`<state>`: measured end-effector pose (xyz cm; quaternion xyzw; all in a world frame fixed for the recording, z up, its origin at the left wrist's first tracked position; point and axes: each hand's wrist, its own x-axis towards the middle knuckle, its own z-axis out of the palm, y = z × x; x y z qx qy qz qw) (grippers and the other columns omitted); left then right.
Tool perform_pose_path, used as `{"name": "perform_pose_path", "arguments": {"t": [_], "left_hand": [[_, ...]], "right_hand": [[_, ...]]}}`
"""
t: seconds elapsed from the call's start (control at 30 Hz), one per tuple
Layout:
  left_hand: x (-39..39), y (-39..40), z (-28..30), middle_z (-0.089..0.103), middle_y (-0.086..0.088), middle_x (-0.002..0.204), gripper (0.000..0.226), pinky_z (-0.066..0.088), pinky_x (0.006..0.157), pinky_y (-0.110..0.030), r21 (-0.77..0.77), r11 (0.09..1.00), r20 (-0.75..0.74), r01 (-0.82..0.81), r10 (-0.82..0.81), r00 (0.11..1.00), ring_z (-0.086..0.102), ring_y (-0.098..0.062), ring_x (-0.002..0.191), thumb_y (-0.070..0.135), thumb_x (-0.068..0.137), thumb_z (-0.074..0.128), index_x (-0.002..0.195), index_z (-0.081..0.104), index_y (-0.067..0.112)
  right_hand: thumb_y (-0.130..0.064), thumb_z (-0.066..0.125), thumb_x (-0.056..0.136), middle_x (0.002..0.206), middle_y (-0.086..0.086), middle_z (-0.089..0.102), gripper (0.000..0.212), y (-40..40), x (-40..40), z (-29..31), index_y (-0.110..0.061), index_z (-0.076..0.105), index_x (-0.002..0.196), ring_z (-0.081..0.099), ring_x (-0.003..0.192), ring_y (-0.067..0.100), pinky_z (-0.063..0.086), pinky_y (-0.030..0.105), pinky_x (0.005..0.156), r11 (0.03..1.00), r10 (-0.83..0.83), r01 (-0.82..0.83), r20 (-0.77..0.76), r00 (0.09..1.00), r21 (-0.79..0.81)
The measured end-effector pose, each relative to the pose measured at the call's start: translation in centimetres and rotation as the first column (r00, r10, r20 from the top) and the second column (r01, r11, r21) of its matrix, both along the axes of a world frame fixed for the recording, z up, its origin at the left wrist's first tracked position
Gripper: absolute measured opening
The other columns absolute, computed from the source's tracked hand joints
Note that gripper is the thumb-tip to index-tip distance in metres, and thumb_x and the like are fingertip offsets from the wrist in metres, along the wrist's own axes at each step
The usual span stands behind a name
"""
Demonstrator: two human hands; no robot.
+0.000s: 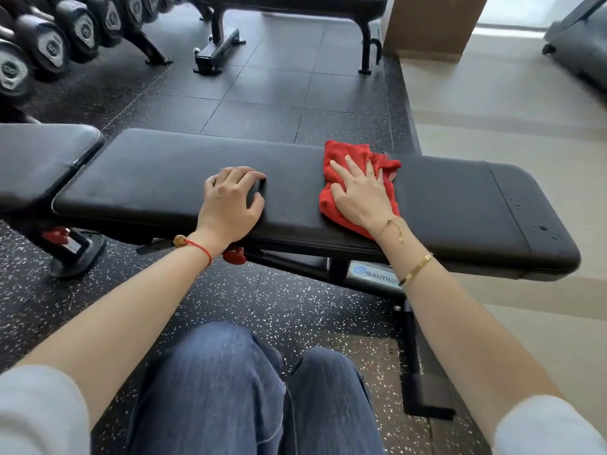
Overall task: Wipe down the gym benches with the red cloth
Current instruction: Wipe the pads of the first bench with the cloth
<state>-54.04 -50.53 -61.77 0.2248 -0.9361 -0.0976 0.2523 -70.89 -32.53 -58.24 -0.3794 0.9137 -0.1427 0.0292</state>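
Observation:
A long black padded gym bench lies across the view in front of me, with a shorter seat pad at its left end. The red cloth lies bunched on the bench top, right of the middle. My right hand presses flat on the cloth with its fingers spread and straight. My left hand rests on the bare pad to the left of the cloth, fingers loosely bent and holding nothing.
A second black bench stands farther back on the dark rubber floor. A rack of dumbbells runs along the far left. A wooden pillar and pale floor lie to the right. My knees in jeans are below the bench.

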Motion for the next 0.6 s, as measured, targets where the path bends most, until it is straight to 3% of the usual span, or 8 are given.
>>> {"name": "perform_pose_path", "arguments": {"t": [0.17,0.43,0.6], "left_hand": [[0.0,0.1,-0.1,0.058,0.005,0.127,0.035,0.032,0.106,-0.043,-0.009,1.0,0.005,0.005,-0.005,1.0,0.048,-0.019,0.123,0.032,0.088,0.047,0.121,0.058,0.026],[0.0,0.5,0.1,0.057,0.004,0.129,0.035,0.033,0.109,-0.044,-0.029,0.999,0.023,-0.014,0.014,1.0,0.048,-0.02,0.125,0.028,0.09,0.049,0.123,0.057,0.024],[0.0,0.7,0.2,0.058,0.004,0.128,0.036,0.033,0.108,-0.043,-0.03,0.999,0.016,-0.025,0.025,1.0,0.049,-0.02,0.124,0.029,0.088,0.047,0.122,0.058,0.024]], "right_hand": [[-0.033,0.042,0.095,0.161,-0.005,0.02,0.053,3.8,2.6,-1.0,-0.039,0.033,0.147,0.009,0.15,0.03,0.002,0.048,0.122,0.984,0.164,-0.167,-0.052,0.985,-0.057],[-0.036,0.036,0.098,0.162,-0.005,0.014,0.051,-1.0,-2.5,0.2,-0.038,0.03,0.148,0.007,0.149,0.036,0.0,0.052,0.12,1.0,-0.022,0.022,0.049,0.999,0.006],[-0.037,0.038,0.097,0.162,-0.004,0.014,0.053,-4.6,0.5,0.0,-0.038,0.029,0.149,0.007,0.149,0.036,0.002,0.052,0.121,0.994,0.112,-0.112,0.017,0.994,0.02]]}}
